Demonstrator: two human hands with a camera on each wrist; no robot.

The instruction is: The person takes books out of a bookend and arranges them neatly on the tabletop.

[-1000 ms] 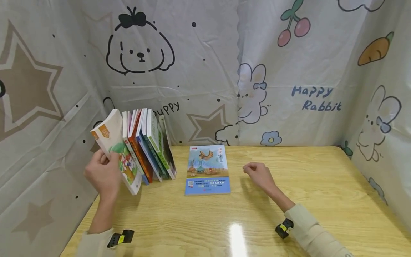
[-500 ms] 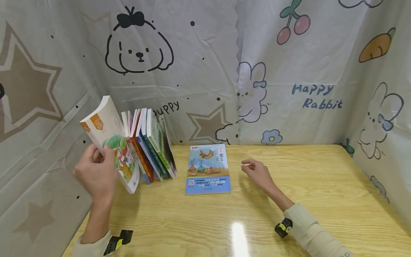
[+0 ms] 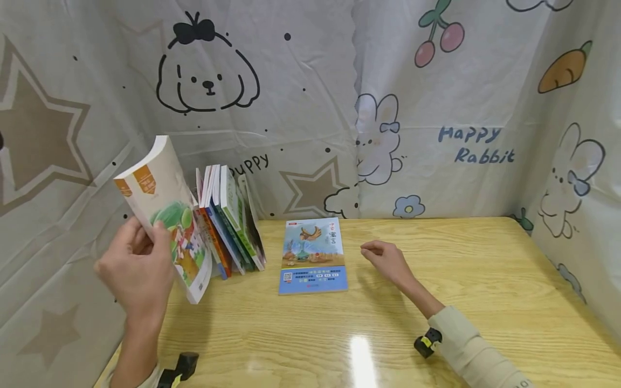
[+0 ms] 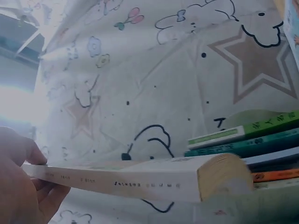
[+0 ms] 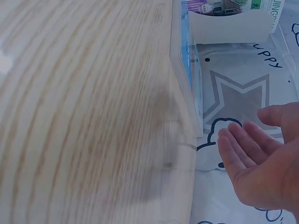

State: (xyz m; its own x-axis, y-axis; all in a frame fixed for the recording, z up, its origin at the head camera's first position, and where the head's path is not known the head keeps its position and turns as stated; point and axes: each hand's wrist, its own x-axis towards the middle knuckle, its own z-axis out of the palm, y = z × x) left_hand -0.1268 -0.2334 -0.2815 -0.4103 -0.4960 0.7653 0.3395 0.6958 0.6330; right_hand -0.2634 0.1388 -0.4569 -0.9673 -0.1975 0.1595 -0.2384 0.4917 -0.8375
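Table (image 3: 291, 334) is wood-look & spans most of the near scene. Bk row (image 3: 236, 218) stands far left, leaning. Held pbk (image 3: 177, 210) is at left, tilted, on the near-left side of bk row; can't tell if they touch. Thick pg block, so prob. med. wt.; cover looks soft, bowed up top, so likely bendy. Smooth finish may slip in a light pinch; not v. fragile, I'd guess, but corners could crease. Best grip prob. approx. mid-ht on the spine (image 4: 112, 183), pgs bound there. Flat bk (image 3: 314, 256) lies mid-table, right of bk row. L hand (image 3: 138, 269) pinches held pbk by its spine side, thumb on front cover; R hand (image 3: 388, 263) holds nothing, fingers loosely bent, just right of flat bk; hands well apart
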